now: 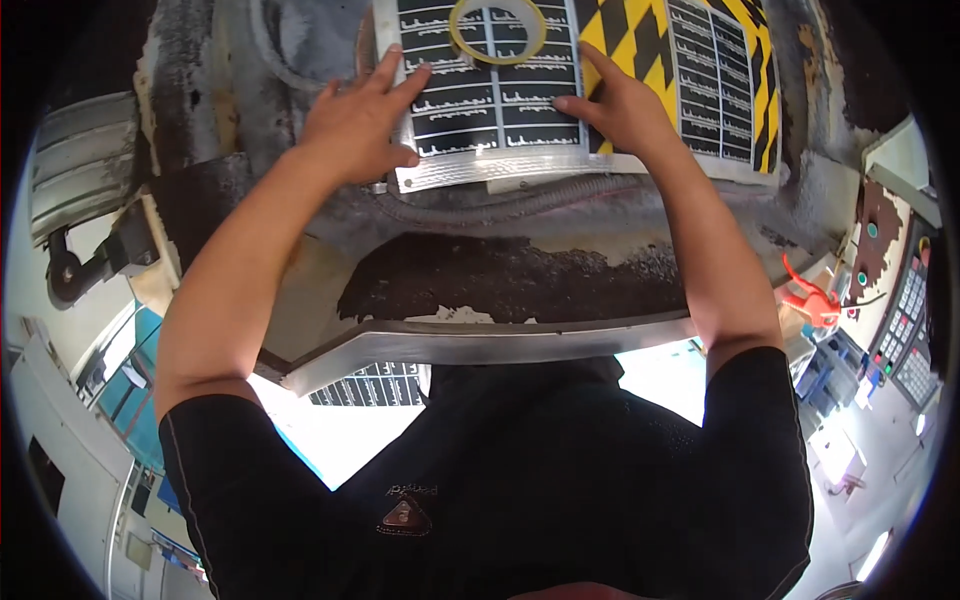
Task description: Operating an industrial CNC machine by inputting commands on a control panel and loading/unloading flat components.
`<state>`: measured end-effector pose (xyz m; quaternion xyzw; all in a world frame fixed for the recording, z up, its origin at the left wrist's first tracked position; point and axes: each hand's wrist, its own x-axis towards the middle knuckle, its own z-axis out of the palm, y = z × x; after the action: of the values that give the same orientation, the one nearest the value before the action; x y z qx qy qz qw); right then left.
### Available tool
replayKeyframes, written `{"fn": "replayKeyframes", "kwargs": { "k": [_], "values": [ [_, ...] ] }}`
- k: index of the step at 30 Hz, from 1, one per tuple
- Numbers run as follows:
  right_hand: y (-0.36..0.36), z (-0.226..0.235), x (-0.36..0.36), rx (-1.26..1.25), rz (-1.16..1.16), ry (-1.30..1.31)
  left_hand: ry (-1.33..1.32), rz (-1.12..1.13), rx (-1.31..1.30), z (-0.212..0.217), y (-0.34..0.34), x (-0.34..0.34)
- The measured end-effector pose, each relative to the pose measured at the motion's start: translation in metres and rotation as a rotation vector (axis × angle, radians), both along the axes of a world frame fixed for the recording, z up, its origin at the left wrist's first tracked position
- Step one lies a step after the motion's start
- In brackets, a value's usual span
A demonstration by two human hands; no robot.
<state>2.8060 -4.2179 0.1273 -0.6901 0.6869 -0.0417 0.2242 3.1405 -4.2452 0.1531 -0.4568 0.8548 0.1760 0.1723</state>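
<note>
- My left hand [355,125] lies flat on the left part of the label sheet [495,100], fingers spread apart, thumb near its near-left corner; it presses down and is closed on nothing.
- My right hand [620,105] lies flat too, fingers loosely apart, its tips on the sheet's right edge where that edge meets the striped sheet [715,75].
- The label sheet sits at the far middle of the scene, on the worn machine top [500,275]. It is thin, glossy black with rows of small white-marked rectangles, and has a pale silvery margin along its near and left edges.
- A ring of yellowish tape [497,28] rests on the sheet's far part, between my hands and touching neither.
- The striped sheet to the right is yellow and black in diagonal bands, with the same kind of small black rectangles over it.
- The machine top is rough: flaked paint, dark crusted patches, rust-brown spots. A ribbed hose [520,200] runs just near of the sheet, and a smooth bent metal lip [480,345] edges the near side.
- I judge the sheet could skid or buckle if one palm pushes harder than the other on such an uneven bed.
- Grit beneath could dent or scratch the glossy face.
- The tape ring could roll off if the sheet shifts.
</note>
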Motion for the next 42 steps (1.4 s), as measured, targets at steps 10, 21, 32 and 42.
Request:
{"fn": "replayKeyframes", "kwargs": {
  "k": [10, 21, 32, 42],
  "values": [
    [0.008, -0.003, 0.000, 0.025, -0.005, 0.095, 0.038, -0.016, -0.043, -0.010, 0.004, 0.000],
    [0.007, -0.007, -0.002, 0.032, -0.028, 0.057, 0.013, -0.020, -0.093, -0.010, 0.003, 0.000],
    [0.008, -0.006, -0.007, -0.006, -0.029, 0.001, 0.054, -0.009, -0.051, -0.017, -0.001, 0.003],
    [0.006, -0.006, 0.001, 0.051, -0.011, 0.053, -0.007, -0.023, -0.101, -0.018, 0.003, 0.006]
  ]
}}
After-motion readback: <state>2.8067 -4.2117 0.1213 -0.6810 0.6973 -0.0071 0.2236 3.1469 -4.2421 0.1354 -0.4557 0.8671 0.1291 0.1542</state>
